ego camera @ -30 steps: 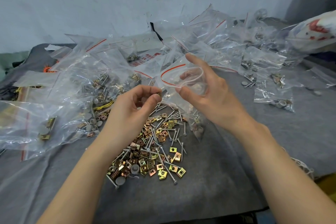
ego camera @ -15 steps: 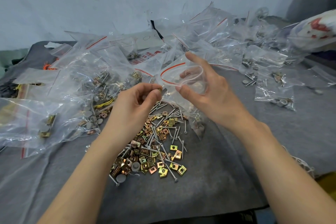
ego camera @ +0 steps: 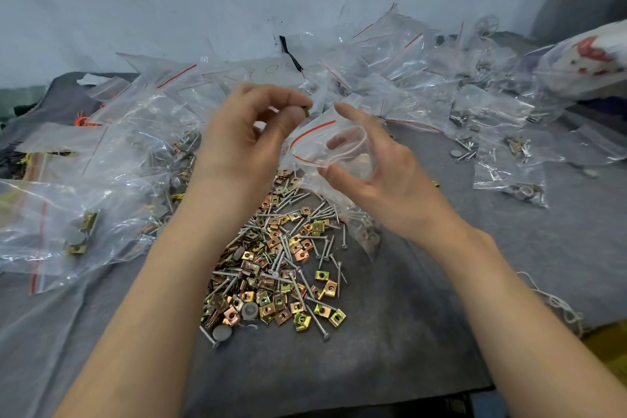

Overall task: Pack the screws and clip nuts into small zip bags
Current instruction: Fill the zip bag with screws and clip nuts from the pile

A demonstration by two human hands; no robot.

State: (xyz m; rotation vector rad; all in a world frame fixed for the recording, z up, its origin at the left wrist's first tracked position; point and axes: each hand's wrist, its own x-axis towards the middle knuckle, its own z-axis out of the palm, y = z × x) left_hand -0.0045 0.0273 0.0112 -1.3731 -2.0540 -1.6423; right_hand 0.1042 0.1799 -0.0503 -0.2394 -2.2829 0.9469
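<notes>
Thumb and forefinger of my left hand (ego camera: 251,139) are pinching a small brass-coloured piece (ego camera: 307,110) just beside the mouth of the zip bag (ego camera: 325,146) that my right hand (ego camera: 383,176) is gripping open, over the pile of screws and clip nuts (ego camera: 281,258) lying on the grey cloth (ego camera: 407,332) among filled bags (ego camera: 78,224).

left hand (ego camera: 247,136) pinching small part (ego camera: 307,109), zip bag (ego camera: 314,146)
</notes>
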